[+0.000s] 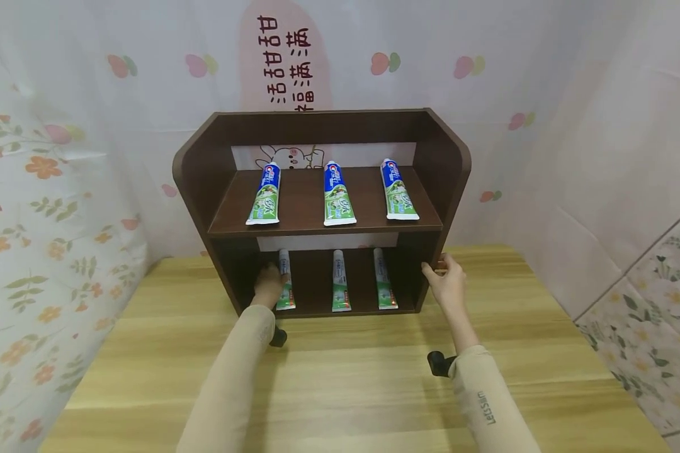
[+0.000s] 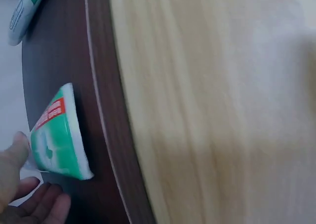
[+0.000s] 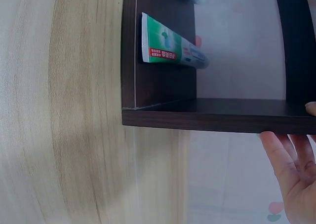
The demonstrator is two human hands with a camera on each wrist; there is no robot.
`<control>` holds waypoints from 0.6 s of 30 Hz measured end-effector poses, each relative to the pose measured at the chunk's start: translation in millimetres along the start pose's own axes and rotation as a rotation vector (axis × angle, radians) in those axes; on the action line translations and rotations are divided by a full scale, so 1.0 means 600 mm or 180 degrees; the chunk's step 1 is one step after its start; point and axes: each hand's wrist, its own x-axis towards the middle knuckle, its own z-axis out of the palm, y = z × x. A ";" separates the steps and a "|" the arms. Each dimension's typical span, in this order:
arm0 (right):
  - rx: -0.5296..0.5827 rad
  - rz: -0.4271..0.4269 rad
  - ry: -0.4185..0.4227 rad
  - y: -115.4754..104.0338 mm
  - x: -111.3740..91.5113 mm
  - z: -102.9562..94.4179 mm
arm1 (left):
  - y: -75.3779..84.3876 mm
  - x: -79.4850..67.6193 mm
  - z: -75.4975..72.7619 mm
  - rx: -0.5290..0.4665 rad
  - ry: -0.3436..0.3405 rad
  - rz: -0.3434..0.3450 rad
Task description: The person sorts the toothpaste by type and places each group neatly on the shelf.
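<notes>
A dark brown two-tier shelf [image 1: 323,231] stands on the table. My left hand [image 1: 269,284] reaches into its lower tier, at the left-hand green-and-white toothpaste tube [image 1: 286,296]. In the left wrist view, the thumb [image 2: 19,147] lies along one side of this tube [image 2: 57,140] and the fingers curl on the other; the tube's cap end is hidden. My right hand [image 1: 449,280] grips the shelf's right side panel. In the right wrist view, the fingers [image 3: 279,157] press its outer face, and a thumb tip [image 3: 311,108] shows on the inner side.
Two more green-and-white tubes, a middle one [image 1: 340,283] and a right one [image 1: 383,280], lie in the lower tier. On the upper tier lie three blue-and-green toothpaste tubes [image 1: 337,195]. A patterned curtain [image 1: 340,38] hangs behind the wood-grain table [image 1: 351,377].
</notes>
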 end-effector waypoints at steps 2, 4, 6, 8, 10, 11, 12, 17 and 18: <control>-0.0014 -0.0014 0.0002 0.001 0.005 0.000 | 0.042 -0.054 -0.049 0.0021 -0.0084 0.0009; -0.0041 -0.0058 0.0045 0.002 0.010 0.002 | 0.059 -0.085 -0.073 0.0103 -0.0037 0.0186; -0.0070 -0.0143 0.0141 0.003 0.015 0.004 | 0.064 -0.105 -0.083 0.0198 -0.0064 0.0373; -0.0076 -0.0227 0.0201 0.006 0.017 0.007 | 0.064 -0.119 -0.087 0.0226 -0.0126 0.0492; -0.0100 -0.0276 0.0180 0.010 0.014 0.010 | 0.059 -0.131 -0.088 0.0257 -0.0241 0.0560; -0.0147 -0.0283 0.0137 0.012 0.010 0.011 | 0.058 -0.137 -0.089 0.0280 -0.0298 0.0557; -0.0180 -0.0256 0.0064 0.015 0.006 0.011 | 0.056 -0.143 -0.090 0.0317 -0.0331 0.0567; -0.0798 0.0150 -0.0838 0.030 -0.025 -0.001 | 0.058 -0.178 -0.104 0.0457 -0.0589 0.0620; -0.0882 0.0237 -0.1124 0.032 -0.033 -0.004 | 0.059 -0.187 -0.108 0.0454 -0.0695 0.0627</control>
